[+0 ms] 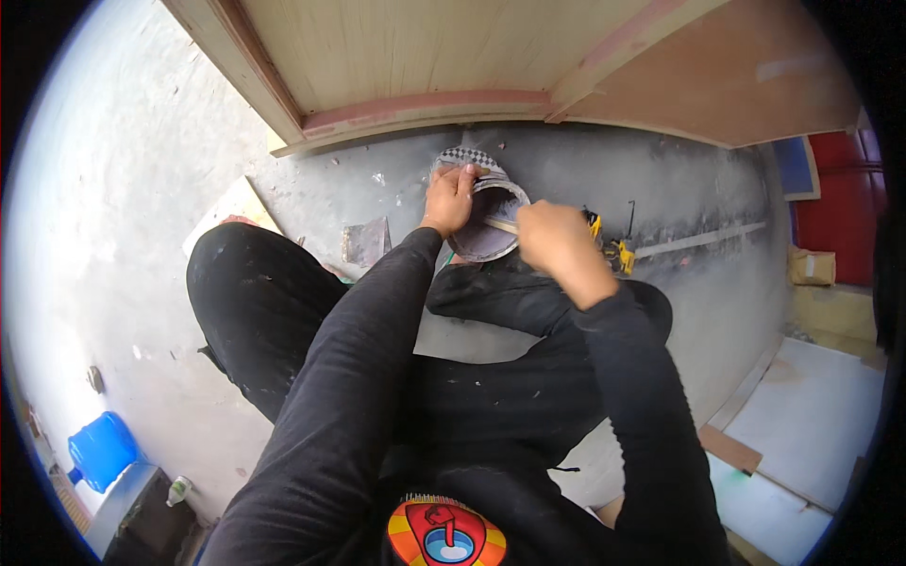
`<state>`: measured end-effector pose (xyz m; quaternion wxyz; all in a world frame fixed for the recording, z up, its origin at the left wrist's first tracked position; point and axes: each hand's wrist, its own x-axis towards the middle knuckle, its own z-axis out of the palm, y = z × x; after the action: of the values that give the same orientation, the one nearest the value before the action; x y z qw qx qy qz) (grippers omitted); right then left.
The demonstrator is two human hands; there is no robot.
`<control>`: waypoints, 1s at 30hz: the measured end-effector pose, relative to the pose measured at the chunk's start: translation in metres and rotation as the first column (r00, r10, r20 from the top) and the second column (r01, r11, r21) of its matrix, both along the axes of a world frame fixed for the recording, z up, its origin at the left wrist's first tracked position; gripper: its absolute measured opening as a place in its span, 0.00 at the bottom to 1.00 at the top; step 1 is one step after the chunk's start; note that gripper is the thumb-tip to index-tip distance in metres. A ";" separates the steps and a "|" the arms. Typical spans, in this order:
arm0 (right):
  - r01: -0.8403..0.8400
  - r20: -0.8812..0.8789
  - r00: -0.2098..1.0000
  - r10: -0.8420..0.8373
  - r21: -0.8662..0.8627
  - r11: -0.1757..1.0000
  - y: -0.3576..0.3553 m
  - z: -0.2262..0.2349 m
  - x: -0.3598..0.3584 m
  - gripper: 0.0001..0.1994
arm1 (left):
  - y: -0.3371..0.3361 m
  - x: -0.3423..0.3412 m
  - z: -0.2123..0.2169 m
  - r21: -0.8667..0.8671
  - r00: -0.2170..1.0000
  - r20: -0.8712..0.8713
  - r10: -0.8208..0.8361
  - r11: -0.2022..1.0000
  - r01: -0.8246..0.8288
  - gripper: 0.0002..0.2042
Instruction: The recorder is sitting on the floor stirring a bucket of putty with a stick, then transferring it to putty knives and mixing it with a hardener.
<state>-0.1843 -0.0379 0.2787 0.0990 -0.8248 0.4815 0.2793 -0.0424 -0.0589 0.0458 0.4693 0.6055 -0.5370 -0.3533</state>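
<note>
A round can (482, 256) is tipped with its mouth toward me, between my legs. Its rim is smeared, and a checkered pattern shows at the far side. My left hand (449, 199) is closed on the can's upper left rim. Closed around a pale, flat stick (503, 225), my right hand (557, 241) is at the can's right side. The stick's other end reaches into the can, where some greyish-white stuff shows; its tip is hard to make out.
Ahead stands a wooden panel structure (406, 57). Yellow and black power tools (618, 257) lie right of the can. A grey flat piece (366, 242) and a pale board (238, 205) lie to the left. A blue water jug (102, 451) is at lower left, white boards (813, 406) at right.
</note>
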 end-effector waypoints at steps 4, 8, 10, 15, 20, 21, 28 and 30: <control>0.044 -0.066 0.997 -0.047 -0.041 0.998 -0.003 0.006 0.003 0.09 | -0.002 0.002 -0.006 0.027 0.995 -0.098 -0.015 0.999 0.018 0.21; -0.012 -0.054 0.998 0.012 -0.002 1.000 0.003 0.013 -0.009 0.08 | -0.001 -0.001 -0.003 0.017 1.000 -0.006 0.018 1.000 -0.018 0.22; -0.039 0.019 0.999 0.040 -0.074 0.997 0.008 0.008 -0.008 0.09 | 0.001 -0.005 0.001 0.036 1.000 0.015 0.011 0.999 -0.012 0.22; -0.020 -0.053 0.998 0.017 -0.063 0.998 0.013 0.001 0.025 0.09 | 0.003 -0.004 0.009 0.117 1.000 -0.004 0.017 0.993 -0.016 0.22; -0.151 -0.062 0.987 0.146 -0.077 0.986 0.028 0.002 0.020 0.10 | 0.004 -0.007 0.019 0.107 0.998 0.060 0.014 0.994 -0.021 0.22; -0.173 -0.038 0.985 0.170 -0.089 0.981 0.032 -0.008 0.023 0.11 | 0.005 -0.009 0.021 0.109 0.998 0.068 0.011 0.994 -0.018 0.22; -0.167 -0.102 0.983 0.154 -0.137 0.976 0.016 0.006 0.025 0.07 | 0.005 -0.003 0.021 0.152 0.999 0.043 0.022 0.988 -0.029 0.21; -0.130 -0.162 0.979 0.121 -0.049 0.990 0.021 0.027 0.008 0.08 | 0.003 -0.004 0.020 0.153 0.999 0.039 0.002 0.988 -0.008 0.21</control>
<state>-0.1761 -0.0174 0.3055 0.0178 -0.8313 0.4429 0.3352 -0.0463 -0.0555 0.0658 0.4119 0.6478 -0.5157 -0.3805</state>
